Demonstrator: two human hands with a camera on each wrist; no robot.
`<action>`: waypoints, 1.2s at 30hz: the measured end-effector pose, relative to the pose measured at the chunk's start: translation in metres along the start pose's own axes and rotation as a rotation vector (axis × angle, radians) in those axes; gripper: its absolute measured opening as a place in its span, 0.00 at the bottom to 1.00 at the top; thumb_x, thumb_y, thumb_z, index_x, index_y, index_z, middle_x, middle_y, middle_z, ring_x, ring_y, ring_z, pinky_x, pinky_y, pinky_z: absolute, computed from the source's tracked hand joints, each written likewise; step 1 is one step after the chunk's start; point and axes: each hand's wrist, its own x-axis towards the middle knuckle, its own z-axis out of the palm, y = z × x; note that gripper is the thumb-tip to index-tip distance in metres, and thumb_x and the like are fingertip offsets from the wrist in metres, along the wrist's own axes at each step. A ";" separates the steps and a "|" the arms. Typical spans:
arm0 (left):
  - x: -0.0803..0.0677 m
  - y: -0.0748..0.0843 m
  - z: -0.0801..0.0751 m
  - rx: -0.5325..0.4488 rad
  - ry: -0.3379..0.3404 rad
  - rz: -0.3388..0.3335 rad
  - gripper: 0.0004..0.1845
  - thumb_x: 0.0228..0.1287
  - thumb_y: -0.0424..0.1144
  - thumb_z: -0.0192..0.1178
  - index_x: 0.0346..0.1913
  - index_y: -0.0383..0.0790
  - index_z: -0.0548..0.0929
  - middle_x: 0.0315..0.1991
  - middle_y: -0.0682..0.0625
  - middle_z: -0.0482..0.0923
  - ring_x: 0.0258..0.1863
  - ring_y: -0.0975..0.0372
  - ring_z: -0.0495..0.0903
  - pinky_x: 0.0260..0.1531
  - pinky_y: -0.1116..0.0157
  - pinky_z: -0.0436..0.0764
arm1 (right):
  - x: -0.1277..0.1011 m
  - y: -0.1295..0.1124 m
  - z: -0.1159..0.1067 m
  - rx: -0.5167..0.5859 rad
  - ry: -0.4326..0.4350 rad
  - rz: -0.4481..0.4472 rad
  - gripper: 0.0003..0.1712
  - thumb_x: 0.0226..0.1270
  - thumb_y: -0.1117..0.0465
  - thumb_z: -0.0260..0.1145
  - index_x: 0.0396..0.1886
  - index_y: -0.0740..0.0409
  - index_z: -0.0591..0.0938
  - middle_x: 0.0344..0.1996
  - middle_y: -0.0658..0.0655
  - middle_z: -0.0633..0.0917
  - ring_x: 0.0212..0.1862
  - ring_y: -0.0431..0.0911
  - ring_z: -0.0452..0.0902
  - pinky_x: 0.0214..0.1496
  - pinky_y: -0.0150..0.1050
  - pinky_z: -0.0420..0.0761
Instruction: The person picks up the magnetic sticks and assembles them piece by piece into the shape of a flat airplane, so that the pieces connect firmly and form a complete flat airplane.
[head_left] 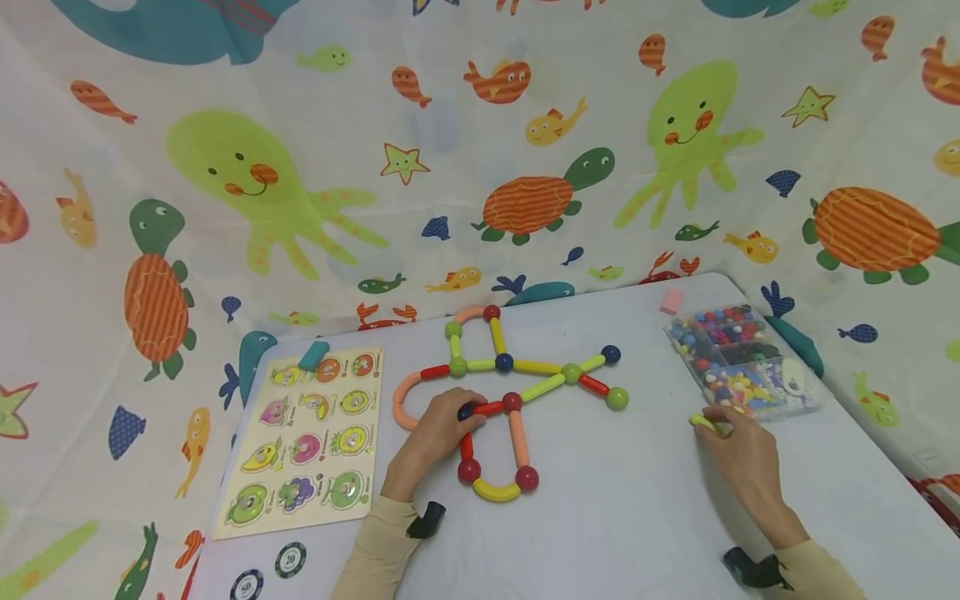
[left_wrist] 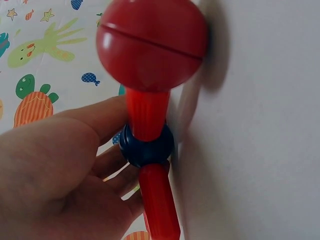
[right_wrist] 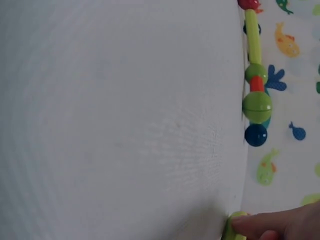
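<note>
On the white table lies a figure of colored sticks and balls, with a yellow curved stick (head_left: 497, 492) closing its near loop. My left hand (head_left: 438, 425) holds a dark blue ball (left_wrist: 146, 146) at the figure's left side, where red sticks (left_wrist: 159, 200) join it. In the left wrist view a large red ball (left_wrist: 152, 42) is nearest the camera. Off to the right, my right hand (head_left: 742, 457) pinches a yellow-green stick (head_left: 699, 421) close over the table. The right wrist view shows only a fingertip on that yellow-green stick (right_wrist: 233, 227), at the bottom edge.
Behind my right hand stands a clear divided box (head_left: 802, 404) of small colored pieces, with a pink block (head_left: 671, 301) near it. A wooden fruit puzzle board (head_left: 240, 467) lies at the left, a teal block (head_left: 313, 356) on its top edge. Two round chips (head_left: 290, 559) sit at the near left.
</note>
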 end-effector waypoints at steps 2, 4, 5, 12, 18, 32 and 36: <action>0.000 0.000 -0.001 0.001 -0.002 -0.005 0.18 0.67 0.40 0.68 0.59 0.47 0.83 0.51 0.53 0.82 0.49 0.60 0.76 0.59 0.56 0.79 | 0.000 0.000 0.001 -0.010 -0.009 0.013 0.15 0.66 0.60 0.71 0.49 0.64 0.85 0.44 0.69 0.88 0.29 0.48 0.78 0.23 0.35 0.67; 0.000 0.001 -0.002 0.006 -0.004 -0.008 0.18 0.67 0.40 0.68 0.58 0.48 0.83 0.50 0.53 0.82 0.48 0.60 0.76 0.58 0.57 0.79 | 0.001 0.000 0.002 -0.021 -0.023 0.032 0.17 0.66 0.59 0.72 0.49 0.64 0.85 0.45 0.69 0.88 0.33 0.54 0.81 0.24 0.36 0.67; 0.000 0.001 -0.002 0.007 -0.004 -0.009 0.17 0.67 0.40 0.68 0.58 0.47 0.84 0.50 0.53 0.82 0.48 0.60 0.76 0.58 0.57 0.79 | 0.001 -0.001 0.003 -0.026 -0.031 0.044 0.18 0.66 0.58 0.72 0.50 0.64 0.84 0.45 0.69 0.88 0.34 0.56 0.82 0.23 0.37 0.67; 0.000 0.000 -0.003 0.004 -0.001 -0.011 0.18 0.67 0.40 0.68 0.59 0.47 0.83 0.51 0.53 0.82 0.48 0.60 0.76 0.58 0.56 0.79 | 0.009 -0.010 0.005 -0.008 -0.072 0.042 0.23 0.66 0.51 0.72 0.52 0.63 0.83 0.44 0.68 0.88 0.34 0.53 0.82 0.25 0.35 0.69; 0.001 -0.002 0.000 0.004 0.001 0.003 0.18 0.67 0.40 0.68 0.59 0.46 0.83 0.51 0.52 0.82 0.48 0.60 0.76 0.58 0.57 0.79 | 0.031 -0.028 0.012 0.040 -0.055 -0.017 0.20 0.66 0.51 0.72 0.49 0.60 0.86 0.42 0.65 0.89 0.33 0.50 0.82 0.24 0.34 0.71; 0.002 0.000 0.002 0.025 -0.001 0.012 0.17 0.67 0.40 0.68 0.58 0.47 0.84 0.49 0.53 0.82 0.46 0.61 0.76 0.55 0.59 0.79 | 0.074 -0.072 0.053 0.177 -0.124 0.067 0.21 0.68 0.45 0.69 0.49 0.57 0.86 0.42 0.62 0.89 0.36 0.49 0.80 0.28 0.36 0.73; 0.001 0.000 0.000 0.012 -0.004 0.012 0.18 0.67 0.40 0.68 0.58 0.46 0.83 0.49 0.53 0.82 0.48 0.61 0.76 0.56 0.58 0.79 | 0.076 -0.076 0.062 0.189 -0.134 0.104 0.22 0.68 0.45 0.69 0.48 0.57 0.86 0.40 0.61 0.88 0.36 0.49 0.80 0.32 0.36 0.72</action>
